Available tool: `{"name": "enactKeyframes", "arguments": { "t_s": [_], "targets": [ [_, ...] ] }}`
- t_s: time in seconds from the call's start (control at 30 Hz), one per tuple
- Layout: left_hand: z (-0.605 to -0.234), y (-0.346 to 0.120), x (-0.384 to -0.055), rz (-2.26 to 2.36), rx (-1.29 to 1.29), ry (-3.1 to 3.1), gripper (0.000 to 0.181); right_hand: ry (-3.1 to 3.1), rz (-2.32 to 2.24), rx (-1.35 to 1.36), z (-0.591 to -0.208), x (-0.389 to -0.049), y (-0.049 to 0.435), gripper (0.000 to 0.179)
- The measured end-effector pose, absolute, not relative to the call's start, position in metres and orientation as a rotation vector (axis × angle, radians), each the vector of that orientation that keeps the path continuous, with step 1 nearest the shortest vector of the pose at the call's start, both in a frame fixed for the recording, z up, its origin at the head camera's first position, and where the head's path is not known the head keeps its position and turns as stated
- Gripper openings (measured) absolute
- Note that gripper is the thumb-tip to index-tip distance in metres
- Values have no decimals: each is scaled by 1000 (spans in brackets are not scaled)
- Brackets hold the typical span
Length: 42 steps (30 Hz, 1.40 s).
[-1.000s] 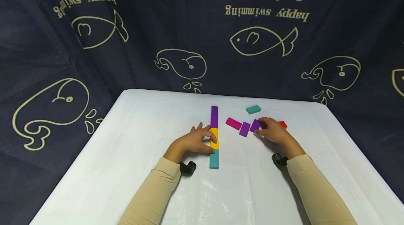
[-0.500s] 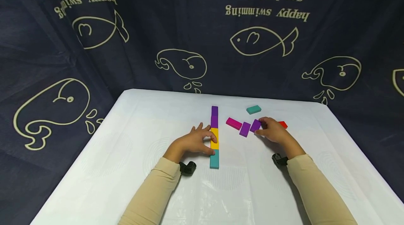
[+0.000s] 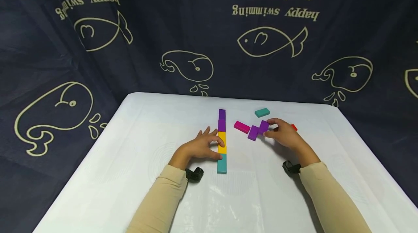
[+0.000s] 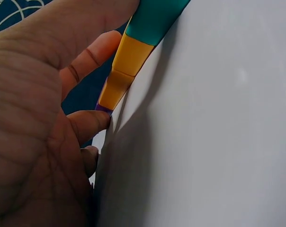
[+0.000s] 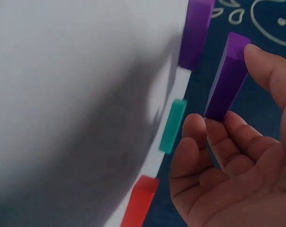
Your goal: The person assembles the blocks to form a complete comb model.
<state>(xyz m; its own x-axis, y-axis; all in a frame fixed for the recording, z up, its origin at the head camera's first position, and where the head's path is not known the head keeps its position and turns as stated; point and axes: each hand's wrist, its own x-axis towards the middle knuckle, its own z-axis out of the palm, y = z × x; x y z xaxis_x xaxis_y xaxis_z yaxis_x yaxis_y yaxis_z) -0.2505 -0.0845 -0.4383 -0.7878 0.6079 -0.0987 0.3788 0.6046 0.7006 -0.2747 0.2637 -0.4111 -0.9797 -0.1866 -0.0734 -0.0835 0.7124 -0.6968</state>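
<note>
white tbl (image 3: 258,200), l hand (image 3: 201,146) loose, touching row of blocks (image 3: 222,135), r hand (image 3: 285,135) pinching purple block (image 3: 263,126)

beige long sleeves (image 3: 160,198), black wrist cameras (image 3: 195,175)

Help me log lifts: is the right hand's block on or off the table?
Off: right wrist view shows the purple block pinched, apart from the table.

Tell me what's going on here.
A person's right hand pinches a purple block, held up off the white table. The left hand touches a straight row of purple, yellow and teal blocks. To the row's right lie a pink block, a teal block, a red block and another purple block.
</note>
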Motion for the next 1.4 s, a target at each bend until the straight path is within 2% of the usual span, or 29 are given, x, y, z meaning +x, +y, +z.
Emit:
{"name": "enactKeyframes", "arguments": {
  "t_s": [0.57,1.4],
  "targets": [
    [-440,-83,-250,966,809,2538,31,2799,-1194,-432,-401,-218,235,56],
    [-441,-85,-250,975,797,2546,31,2699,-1115,-632,-394,-164,176,53]
  ]
}}
